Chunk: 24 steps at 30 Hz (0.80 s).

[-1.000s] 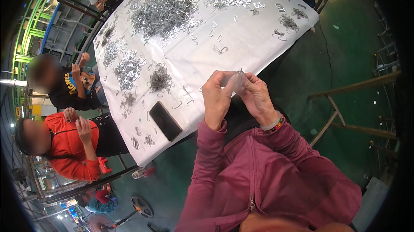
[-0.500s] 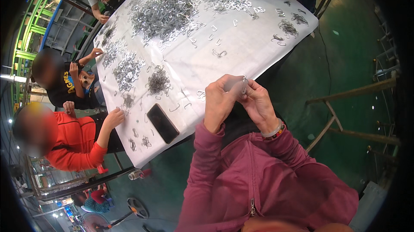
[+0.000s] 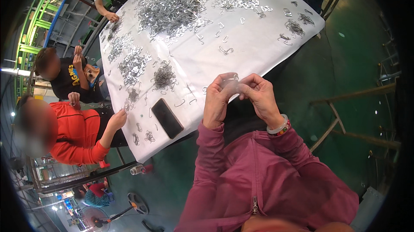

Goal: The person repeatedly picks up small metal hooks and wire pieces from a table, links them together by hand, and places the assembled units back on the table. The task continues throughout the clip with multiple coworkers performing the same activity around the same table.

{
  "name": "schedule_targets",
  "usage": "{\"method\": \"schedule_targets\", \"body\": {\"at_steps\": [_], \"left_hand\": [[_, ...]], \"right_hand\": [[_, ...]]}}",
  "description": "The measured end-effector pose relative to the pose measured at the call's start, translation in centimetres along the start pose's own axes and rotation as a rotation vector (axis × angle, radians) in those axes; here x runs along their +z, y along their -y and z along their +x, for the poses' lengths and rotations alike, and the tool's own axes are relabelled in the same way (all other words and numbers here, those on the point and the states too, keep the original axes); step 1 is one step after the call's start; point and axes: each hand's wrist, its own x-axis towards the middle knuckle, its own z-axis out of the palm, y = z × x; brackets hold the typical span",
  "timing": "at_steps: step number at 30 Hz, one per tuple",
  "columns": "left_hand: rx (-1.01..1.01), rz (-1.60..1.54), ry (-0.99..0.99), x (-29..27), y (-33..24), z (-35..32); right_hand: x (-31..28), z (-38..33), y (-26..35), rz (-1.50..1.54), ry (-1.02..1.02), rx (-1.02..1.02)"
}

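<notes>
"Head view: what does the person's bare left hand (image 3: 217, 100) have?"

"Its thumb and forefinger pinch a small, shiny, silvery metal piece (image 3: 236, 77). The fingers hide its full shape. It shows at their tips, against the near edge of the white-covered table (image 3: 254, 44)."

"And the bare right hand (image 3: 264, 100)?"

"Its thumb and fingertips are drawn together just beside the piece; one cannot tell whether they grip it too. A pale, round bangle (image 3: 276, 128) circles that wrist."

"What lies to the left?"

"A black, rectangular phone (image 3: 167, 118) lies flat by the table's near edge, with a rounded pile of dark, thin metal hooks (image 3: 164, 75) beyond it. Farther off spreads a large heap of silvery, curved metal hooks (image 3: 172, 12)."

"Who else is at the table?"

"On the left, a co-worker in a red jacket (image 3: 75, 130) reaches one hand (image 3: 117, 120) over the edge, near a small dark cluster of metal pieces (image 3: 133, 96)."
</notes>
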Motion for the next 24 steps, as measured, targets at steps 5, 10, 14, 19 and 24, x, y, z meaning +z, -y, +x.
{"method": "schedule_targets", "body": {"at_steps": [5,10,14,19,24], "left_hand": [[0.050,0.221,0.019,0.6,-0.8,-0.1],[0.070,0.406,0.034,1.3,-0.8,-1.1],[0.117,0.339,-0.114,2.2,-0.1,-1.5],[0.209,0.332,-0.175,2.7,-0.9,-1.1],[0.215,0.451,-0.180,2.8,-2.1,-0.7]], "right_hand": [[0.2,-0.4,0.0,0.003,-0.028,-0.045],[-0.7,-0.7,-0.2,-0.009,-0.051,-0.070],[-0.6,-0.3,0.3,-0.028,-0.022,-0.030],[0.8,0.5,0.9,-0.014,0.039,-0.015],[1.1,0.8,1.5,-0.119,0.014,-0.208]]}}
